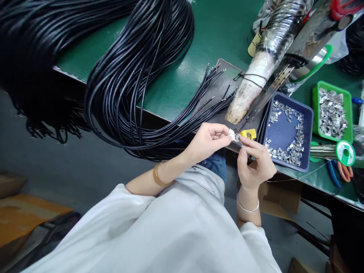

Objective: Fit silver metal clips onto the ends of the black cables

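1. Moderately bright light fell from above, leaving glare on the green counter (216, 30) and streaks on the black cables (136, 76).
2. Shadow darkened the space underneath; the floor (99, 182) looked dim.
3. The edges looked stretched and soft, the centre clearer.

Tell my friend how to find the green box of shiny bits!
On the green table, find the dark blue tray. Just past it, away from the black cables, is the smaller tray: bright green, not blue, and heaped with metal bits.
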Demonstrator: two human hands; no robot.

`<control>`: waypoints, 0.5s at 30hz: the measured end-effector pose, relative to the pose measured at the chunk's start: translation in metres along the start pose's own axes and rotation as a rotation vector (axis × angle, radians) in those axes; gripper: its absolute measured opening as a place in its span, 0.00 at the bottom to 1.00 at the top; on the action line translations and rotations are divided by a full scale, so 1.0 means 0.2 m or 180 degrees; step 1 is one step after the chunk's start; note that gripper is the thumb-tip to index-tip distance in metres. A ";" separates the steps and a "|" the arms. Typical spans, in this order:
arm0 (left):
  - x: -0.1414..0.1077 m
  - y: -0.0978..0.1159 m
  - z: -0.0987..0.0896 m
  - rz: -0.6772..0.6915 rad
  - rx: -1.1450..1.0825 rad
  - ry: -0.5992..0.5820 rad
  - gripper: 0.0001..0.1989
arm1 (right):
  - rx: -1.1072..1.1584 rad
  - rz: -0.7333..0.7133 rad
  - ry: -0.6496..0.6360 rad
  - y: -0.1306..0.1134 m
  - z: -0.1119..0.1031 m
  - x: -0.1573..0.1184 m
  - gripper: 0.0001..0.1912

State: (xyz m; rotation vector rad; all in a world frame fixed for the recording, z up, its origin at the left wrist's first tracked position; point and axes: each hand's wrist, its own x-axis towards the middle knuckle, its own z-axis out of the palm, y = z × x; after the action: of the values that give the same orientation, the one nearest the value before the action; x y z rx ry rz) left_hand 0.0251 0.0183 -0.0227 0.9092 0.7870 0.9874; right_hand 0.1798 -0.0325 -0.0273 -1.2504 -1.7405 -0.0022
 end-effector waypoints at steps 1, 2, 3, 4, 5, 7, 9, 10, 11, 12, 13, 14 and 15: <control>0.00 0.00 0.00 0.0012 0.0024 0.0046 0.07 | -0.0051 -0.0022 0.0022 0.00 0.00 0.00 0.06; 0.00 0.00 0.01 0.0027 0.0033 0.0085 0.06 | -0.0099 -0.0034 0.0053 0.00 0.00 0.00 0.06; 0.01 -0.01 0.01 0.0047 0.0030 0.0115 0.05 | -0.0144 -0.0037 0.0096 0.01 0.01 0.00 0.07; 0.01 -0.01 0.02 0.0065 0.0026 0.0136 0.05 | -0.0186 -0.0031 0.0140 0.01 0.01 0.00 0.08; 0.02 -0.01 0.02 0.0076 0.0024 0.0152 0.04 | -0.0218 -0.0022 0.0177 0.01 0.01 0.01 0.09; 0.02 -0.01 0.02 0.0092 0.0011 0.0198 0.04 | -0.0245 0.0003 0.0203 0.01 0.02 0.01 0.10; 0.03 -0.01 0.03 0.0093 -0.0023 0.0221 0.04 | -0.0238 0.0036 0.0164 0.01 0.03 0.02 0.10; 0.04 0.00 0.03 0.0094 -0.0039 0.0227 0.04 | -0.0225 0.0051 0.0139 0.01 0.03 0.02 0.10; 0.04 0.00 0.03 0.0092 -0.0040 0.0233 0.04 | -0.0206 0.0062 0.0118 0.01 0.03 0.02 0.11; 0.04 0.00 0.03 0.0088 -0.0025 0.0242 0.04 | -0.0180 0.0074 0.0099 0.00 0.03 0.03 0.11; 0.04 0.00 0.03 0.0085 -0.0002 0.0250 0.04 | -0.0155 0.0077 0.0087 0.00 0.03 0.03 0.12; 0.04 0.01 0.03 0.0091 0.0016 0.0261 0.04 | -0.0138 0.0072 0.0076 0.00 0.03 0.04 0.12; 0.04 0.01 0.03 0.0101 0.0019 0.0264 0.04 | -0.0132 0.0062 0.0068 -0.01 0.03 0.04 0.13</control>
State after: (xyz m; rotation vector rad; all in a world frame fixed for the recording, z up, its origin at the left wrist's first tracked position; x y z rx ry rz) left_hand 0.0316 0.0247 -0.0198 0.8928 0.8480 1.0566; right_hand 0.1745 -0.0244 -0.0245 -1.2930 -1.7174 -0.0402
